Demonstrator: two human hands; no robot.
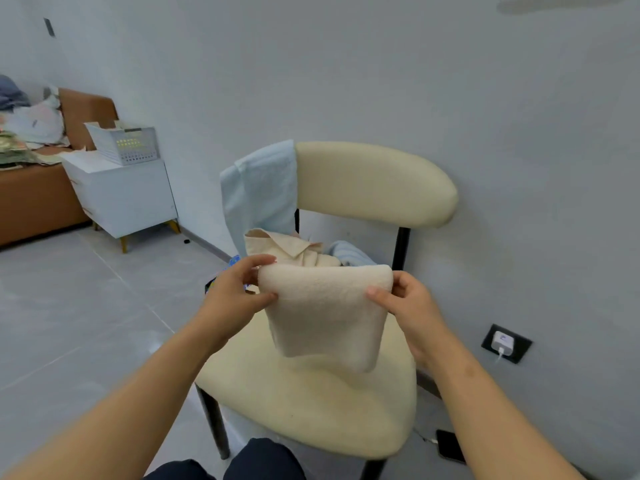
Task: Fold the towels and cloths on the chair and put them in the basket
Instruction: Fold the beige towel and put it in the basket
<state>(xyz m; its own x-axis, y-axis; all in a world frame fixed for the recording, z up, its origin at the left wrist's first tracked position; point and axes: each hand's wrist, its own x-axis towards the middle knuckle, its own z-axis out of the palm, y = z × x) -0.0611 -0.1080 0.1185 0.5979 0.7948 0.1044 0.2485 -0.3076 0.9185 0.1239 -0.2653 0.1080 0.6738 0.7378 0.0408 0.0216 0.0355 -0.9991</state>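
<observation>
— Can you read anything from where you stand?
— No, you have no legible text, number or brand in view. The white charger (503,340) in the wall socket (521,346) carries a small blue mark, too blurred for you to make out.

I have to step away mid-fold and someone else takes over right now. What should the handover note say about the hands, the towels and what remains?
Left hand pinches the cream towel at its upper left corner, and the right hand pinches the upper right.
The towel hangs doubled over above the chair seat.
Waiting: a light blue towel draped over the backrest, and a beige cloth and a blue cloth at the back of the seat.
The white basket stands on the cabinet at far left; its contents are unclear.
Left: finish this fold, basket it, then the other three.
</observation>
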